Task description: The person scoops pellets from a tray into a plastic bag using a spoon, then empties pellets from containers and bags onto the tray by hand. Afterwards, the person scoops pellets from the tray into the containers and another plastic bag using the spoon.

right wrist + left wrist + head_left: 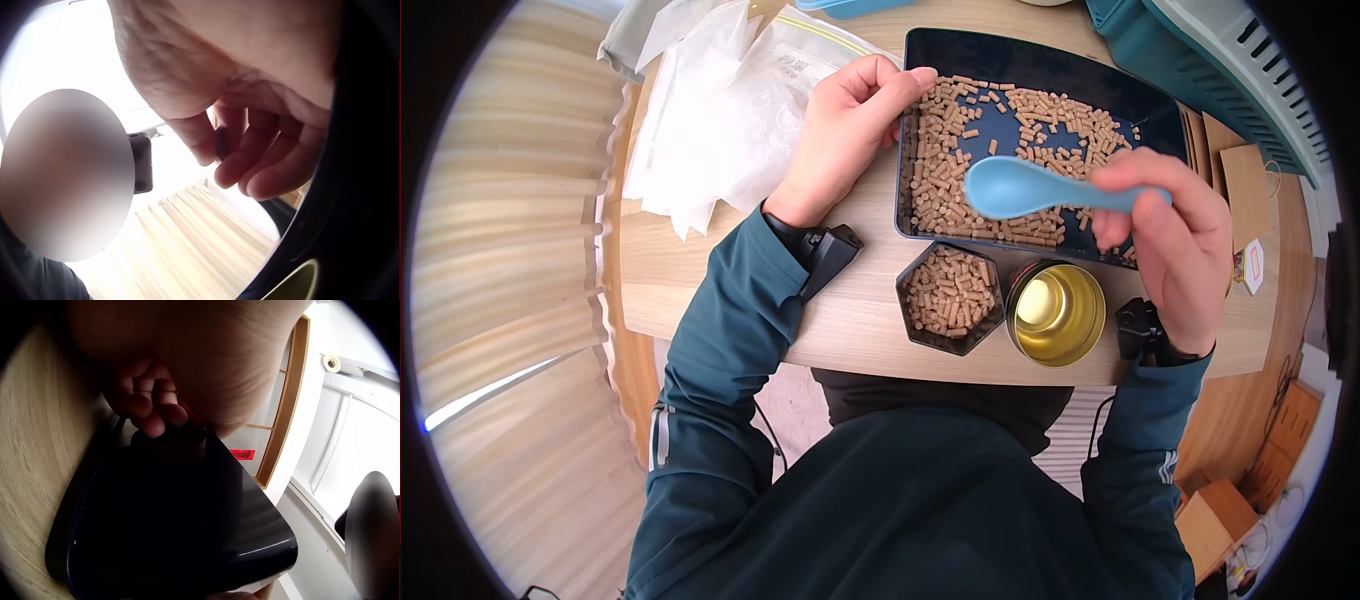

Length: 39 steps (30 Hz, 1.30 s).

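A dark blue tray (1020,48) spread with light brown wood pellets (940,185) stands on the table. My left hand (835,130) grips its left wall, thumb over the rim; the left wrist view shows curled fingers (165,412) against the tray's outside (175,519). Over the tray, my right hand (1180,225) pinches a light blue spoon (1015,188) by its handle, the bowl pointing left. In the right wrist view the thumb and fingers (231,175) close round the handle, which is mostly hidden. Below the tray sit a black hexagonal cup (968,343) filled with pellets and a gold-lined tin (1088,312).
Clear plastic bags (720,130) lie at the table's left. A teal and grey plastic crate (1200,70) stands behind the tray at the right, with brown cardboard (1245,180) near it. The table's front edge runs close to the cup and tin.
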Each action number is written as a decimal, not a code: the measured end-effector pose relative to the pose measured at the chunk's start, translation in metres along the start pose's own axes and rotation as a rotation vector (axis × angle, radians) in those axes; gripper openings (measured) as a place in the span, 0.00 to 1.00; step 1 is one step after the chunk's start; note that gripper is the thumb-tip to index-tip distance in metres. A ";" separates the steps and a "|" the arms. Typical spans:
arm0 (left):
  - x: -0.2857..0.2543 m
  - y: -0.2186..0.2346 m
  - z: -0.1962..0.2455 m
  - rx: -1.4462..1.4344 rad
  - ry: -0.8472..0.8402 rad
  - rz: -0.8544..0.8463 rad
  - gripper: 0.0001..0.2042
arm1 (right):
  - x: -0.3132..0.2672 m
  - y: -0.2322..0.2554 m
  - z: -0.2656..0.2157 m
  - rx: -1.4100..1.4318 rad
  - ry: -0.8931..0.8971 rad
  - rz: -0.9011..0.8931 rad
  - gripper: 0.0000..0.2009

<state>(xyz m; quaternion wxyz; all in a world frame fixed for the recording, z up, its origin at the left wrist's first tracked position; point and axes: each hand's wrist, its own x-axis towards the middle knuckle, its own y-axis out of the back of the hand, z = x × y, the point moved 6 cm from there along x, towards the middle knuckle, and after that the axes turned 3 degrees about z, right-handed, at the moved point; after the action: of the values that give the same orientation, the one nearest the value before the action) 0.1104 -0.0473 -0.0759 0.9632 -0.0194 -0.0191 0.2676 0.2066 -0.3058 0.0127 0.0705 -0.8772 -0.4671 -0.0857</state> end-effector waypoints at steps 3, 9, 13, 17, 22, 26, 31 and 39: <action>-0.005 -0.004 0.006 0.010 0.028 0.019 0.15 | 0.003 0.006 0.001 -0.104 -0.068 0.199 0.12; -0.007 -0.006 0.012 0.026 0.023 0.007 0.15 | 0.000 0.024 -0.016 -0.476 0.060 0.373 0.11; -0.006 -0.004 0.011 0.004 -0.014 0.002 0.16 | -0.003 0.045 -0.024 -0.799 0.158 0.530 0.10; -0.004 -0.003 0.008 0.015 -0.007 -0.016 0.15 | -0.002 0.044 -0.020 -0.868 0.067 0.534 0.11; -0.006 -0.002 0.009 0.030 -0.003 -0.011 0.15 | -0.001 0.027 -0.013 -0.545 -0.085 0.231 0.08; -0.004 -0.001 0.006 0.058 -0.003 -0.025 0.15 | 0.000 0.003 -0.010 -0.413 -0.121 0.051 0.09; -0.005 0.000 0.009 0.088 0.007 -0.022 0.16 | -0.003 0.009 0.001 -0.478 -0.169 0.173 0.11; -0.002 0.000 0.002 0.064 -0.012 -0.016 0.16 | -0.006 0.017 0.003 -0.485 -0.235 0.245 0.12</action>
<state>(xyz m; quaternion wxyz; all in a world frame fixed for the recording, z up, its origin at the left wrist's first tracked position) 0.1083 -0.0486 -0.0735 0.9653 0.0132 -0.0166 0.2603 0.2180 -0.3194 0.0076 -0.1860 -0.9221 -0.3287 -0.0838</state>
